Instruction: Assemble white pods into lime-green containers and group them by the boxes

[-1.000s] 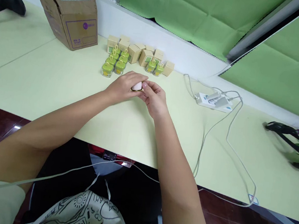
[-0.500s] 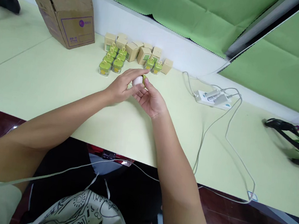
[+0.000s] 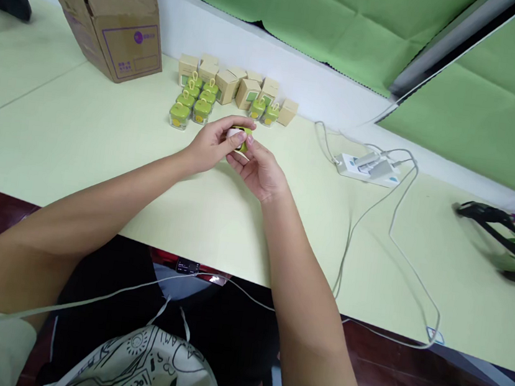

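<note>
Above the middle of the table, both hands meet around a small white and lime-green case (image 3: 248,132), mostly covered by fingers. My left hand (image 3: 209,146) grips its white side, thumb laid across the front. On the green side, my right hand (image 3: 264,172) pinches it with the thumb on top and the fingers curled beneath. Just beyond my left hand stand several small see-through containers with green lids and loops (image 3: 179,114), in two rows. A pair of the same green-lidded containers (image 3: 271,114) stands behind my right hand.
Several small cardboard boxes (image 3: 226,86) line the wall. A large open carton (image 3: 132,46) stands at the back left. To the right lie a white power strip (image 3: 368,171) with plugs and loose cables, and a black stand (image 3: 505,239). A thin cable crosses my lap.
My left thumb has come forward over the case, and my left fingers have closed in around it. The case has turned slightly, with less white showing. My right hand has barely moved.
</note>
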Available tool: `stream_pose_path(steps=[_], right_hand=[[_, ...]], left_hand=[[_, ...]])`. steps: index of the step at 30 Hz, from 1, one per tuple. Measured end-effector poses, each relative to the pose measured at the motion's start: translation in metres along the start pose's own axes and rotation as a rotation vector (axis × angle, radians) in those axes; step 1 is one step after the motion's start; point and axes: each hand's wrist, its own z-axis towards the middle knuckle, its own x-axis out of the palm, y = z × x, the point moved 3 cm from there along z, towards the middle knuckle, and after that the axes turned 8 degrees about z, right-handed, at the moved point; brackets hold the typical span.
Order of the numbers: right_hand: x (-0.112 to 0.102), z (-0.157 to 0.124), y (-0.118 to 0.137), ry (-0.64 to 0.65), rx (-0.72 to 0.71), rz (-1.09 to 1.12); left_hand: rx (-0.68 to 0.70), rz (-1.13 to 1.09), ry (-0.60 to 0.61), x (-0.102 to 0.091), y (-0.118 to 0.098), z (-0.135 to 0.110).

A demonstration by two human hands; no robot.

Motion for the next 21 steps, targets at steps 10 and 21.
stream_pose_path(steps=[10, 21], right_hand=[[0.0022, -0.0028, 0.0042, 0.025, -0.032, 0.021], [0.003, -0.0032, 0.0047, -0.01, -0.048, 0.014]], left_hand=[[-0.109, -0.113, -0.049, -0.0004, 0.0051, 0.0016], [-0.173, -0.187, -0.006, -0.0028, 0.0009, 0.0006]])
